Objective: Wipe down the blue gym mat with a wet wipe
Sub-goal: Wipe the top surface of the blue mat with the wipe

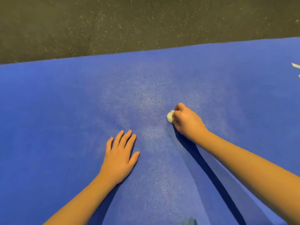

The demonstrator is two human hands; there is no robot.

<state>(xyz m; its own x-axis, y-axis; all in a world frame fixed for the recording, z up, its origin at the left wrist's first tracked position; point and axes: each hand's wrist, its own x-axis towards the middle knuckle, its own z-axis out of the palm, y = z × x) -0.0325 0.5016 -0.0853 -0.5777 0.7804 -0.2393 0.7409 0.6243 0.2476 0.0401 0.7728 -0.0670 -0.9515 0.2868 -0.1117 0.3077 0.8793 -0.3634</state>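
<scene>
The blue mat [65, 103] fills the near and middle scene, its far edge meeting a dark speckled floor [113, 21]. The left hand [119, 157] lies flat on the mat, fingers straight and slightly spread. To its right and farther off, the right hand [186, 120] grips a balled white wipe [170, 116] against the mat, fingers curled round it.

A single wide-angle camera, worn on the head, looks forward and steeply down from close above the blue gym mat [65, 111], with the dark speckled floor [113, 21] filling the frame's top.
</scene>
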